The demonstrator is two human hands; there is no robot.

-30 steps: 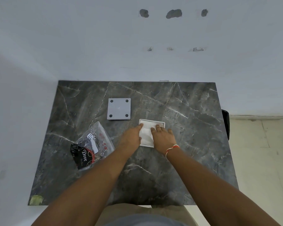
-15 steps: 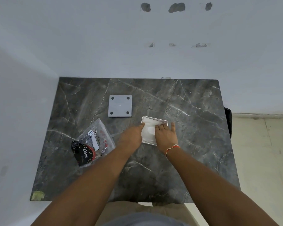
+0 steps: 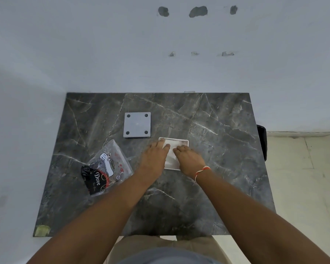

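The white square tray (image 3: pixel 185 141) sits mid-table on the dark marble table (image 3: pixel 227 159), with a white sheet (image 3: pixel 171 151) inside. The left hand (image 3: pixel 156 156) lies flat-fingered on it. The right hand (image 3: pixel 189 159) has bent fingers on it, pinching or not, I cannot tell. A grey square plate (image 3: pixel 137 124) sits just behind, and a plastic packet (image 3: pixel 108 166) to the left.

One tabletop (image 3: pixel 217 149) is carrying one white square tray (image 3: pixel 183 142), one grey square plate (image 3: pixel 137 124) showing four dark round spots, one clear plastic packet (image 3: pixel 111 164) and one patch of tape (image 3: pixel 43 229), while two hands, one left hand (image 3: pixel 155 157) and one right hand (image 3: pixel 189 159), are sharing the view.
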